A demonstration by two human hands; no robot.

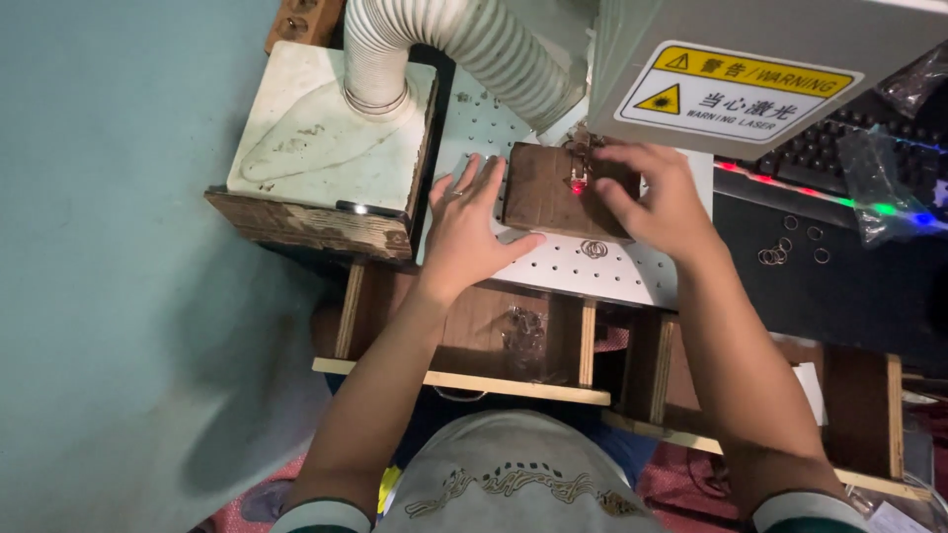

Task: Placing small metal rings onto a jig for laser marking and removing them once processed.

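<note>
Perforated white work plate (602, 271) carries a dark wooden block (546, 192), the landmark here. White ribbed exhaust hose (464, 44) runs above-left of the block. Left hand (464, 232) lies flat, fingers spread, against the block's left edge. Right hand (657, 197) rests on its right side, fingertips pinched near a red light spot (578, 186). Small metal rings (593, 249) lie just below the block.

Machine head (760, 69) overhangs the block (553, 192); hose (464, 49) blocks the rear; perforated worktop (592, 271) in front lies open.
</note>
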